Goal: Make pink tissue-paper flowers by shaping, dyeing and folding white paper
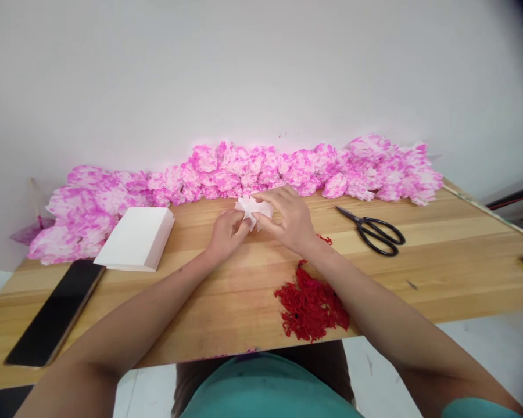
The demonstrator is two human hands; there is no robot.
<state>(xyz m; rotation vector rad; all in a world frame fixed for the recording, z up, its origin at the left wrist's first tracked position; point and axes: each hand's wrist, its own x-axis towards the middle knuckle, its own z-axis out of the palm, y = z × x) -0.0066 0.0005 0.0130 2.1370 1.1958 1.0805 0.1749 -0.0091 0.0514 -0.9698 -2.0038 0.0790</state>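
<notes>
Above the middle of the table, a white paper flower [251, 209] with pointed, layered edges sits between my two hands. My left hand [228, 233] pinches it from below on the left side. The thumb and fingers of my right hand [289, 216] close around its right side and top. Part of the paper is hidden behind the fingers. Close to my right forearm lies a pile of red crinkled strands [309, 307]. On the left is a thick stack of white paper sheets [133, 237].
A long row of pink-and-white paper flowers [261, 171] lines the wall. Black-handled scissors [377, 231] lie on the right of the wooden table [226, 302]. At the left, a black phone [54, 313] lies near the front edge.
</notes>
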